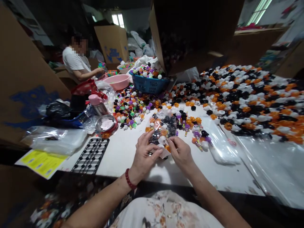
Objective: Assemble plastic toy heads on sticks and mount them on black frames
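Bare strips flank the hands; the far side is crowded.
White tabletop lies open between the black plastic frame and the left hand, leaving a low passage, and another bare patch runs from the right hand toward the clear bags. Straight ahead, the filled bag blocks the way, with small toys beyond the right hand (a tight squeeze there). The round tin and pink-lidded bottle obstruct the left; the blue basket and broad heap close off the back and right.
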`<action>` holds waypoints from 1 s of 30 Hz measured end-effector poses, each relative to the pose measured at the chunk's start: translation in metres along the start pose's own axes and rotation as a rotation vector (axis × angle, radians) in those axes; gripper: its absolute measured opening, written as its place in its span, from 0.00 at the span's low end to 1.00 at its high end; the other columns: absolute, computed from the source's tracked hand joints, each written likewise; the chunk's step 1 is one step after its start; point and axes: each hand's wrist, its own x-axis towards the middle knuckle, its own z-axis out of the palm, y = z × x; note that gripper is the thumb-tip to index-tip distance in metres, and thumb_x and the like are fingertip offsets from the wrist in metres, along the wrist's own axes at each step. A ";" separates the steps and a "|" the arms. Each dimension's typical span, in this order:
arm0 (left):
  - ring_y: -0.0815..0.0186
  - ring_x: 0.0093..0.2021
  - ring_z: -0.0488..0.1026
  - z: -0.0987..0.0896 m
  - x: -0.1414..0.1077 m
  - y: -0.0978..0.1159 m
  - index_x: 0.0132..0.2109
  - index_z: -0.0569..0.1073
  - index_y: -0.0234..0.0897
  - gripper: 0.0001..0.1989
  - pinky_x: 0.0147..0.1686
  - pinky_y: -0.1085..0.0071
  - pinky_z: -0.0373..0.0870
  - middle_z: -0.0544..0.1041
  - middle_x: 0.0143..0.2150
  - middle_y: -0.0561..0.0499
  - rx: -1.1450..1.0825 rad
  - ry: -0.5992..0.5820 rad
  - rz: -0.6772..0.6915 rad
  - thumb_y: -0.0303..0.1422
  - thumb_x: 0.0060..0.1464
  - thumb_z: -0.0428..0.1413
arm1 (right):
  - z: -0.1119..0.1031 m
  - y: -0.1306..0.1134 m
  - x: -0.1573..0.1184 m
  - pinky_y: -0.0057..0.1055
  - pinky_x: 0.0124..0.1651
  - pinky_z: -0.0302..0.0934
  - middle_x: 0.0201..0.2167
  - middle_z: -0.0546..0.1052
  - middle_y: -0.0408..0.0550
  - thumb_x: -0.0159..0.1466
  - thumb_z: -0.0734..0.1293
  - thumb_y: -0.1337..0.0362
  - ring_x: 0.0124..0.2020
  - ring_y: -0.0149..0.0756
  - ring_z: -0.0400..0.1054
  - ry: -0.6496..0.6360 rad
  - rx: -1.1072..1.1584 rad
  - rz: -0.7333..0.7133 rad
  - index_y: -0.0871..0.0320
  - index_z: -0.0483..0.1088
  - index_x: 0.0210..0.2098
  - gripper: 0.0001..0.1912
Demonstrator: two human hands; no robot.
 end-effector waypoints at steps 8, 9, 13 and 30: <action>0.47 0.70 0.53 0.043 0.021 -0.017 0.37 0.82 0.47 0.08 0.60 0.41 0.53 0.65 0.69 0.50 0.454 0.166 0.115 0.36 0.60 0.57 | 0.003 -0.002 0.001 0.31 0.38 0.62 0.30 0.75 0.47 0.73 0.58 0.63 0.33 0.36 0.69 0.050 -0.027 -0.091 0.57 0.69 0.35 0.12; 0.46 0.70 0.54 0.044 0.024 -0.017 0.38 0.82 0.47 0.09 0.60 0.41 0.52 0.67 0.68 0.50 0.492 0.186 0.119 0.36 0.61 0.56 | 0.004 -0.001 -0.001 0.32 0.39 0.62 0.30 0.75 0.48 0.72 0.58 0.64 0.33 0.37 0.69 0.061 -0.056 -0.131 0.57 0.69 0.36 0.12; 0.45 0.69 0.55 0.049 0.032 -0.017 0.50 0.79 0.46 0.12 0.61 0.41 0.49 0.64 0.69 0.45 0.606 0.226 0.082 0.37 0.62 0.55 | 0.005 -0.001 -0.009 0.34 0.41 0.63 0.31 0.75 0.50 0.71 0.58 0.69 0.35 0.39 0.68 0.062 -0.149 -0.287 0.57 0.68 0.37 0.09; 0.59 0.46 0.75 0.008 0.003 -0.064 0.53 0.67 0.36 0.11 0.47 0.63 0.72 0.77 0.46 0.42 0.474 0.215 -0.063 0.31 0.66 0.47 | 0.008 0.018 -0.046 0.36 0.35 0.62 0.29 0.69 0.48 0.66 0.59 0.74 0.33 0.42 0.64 -0.022 -0.379 -0.361 0.55 0.62 0.35 0.08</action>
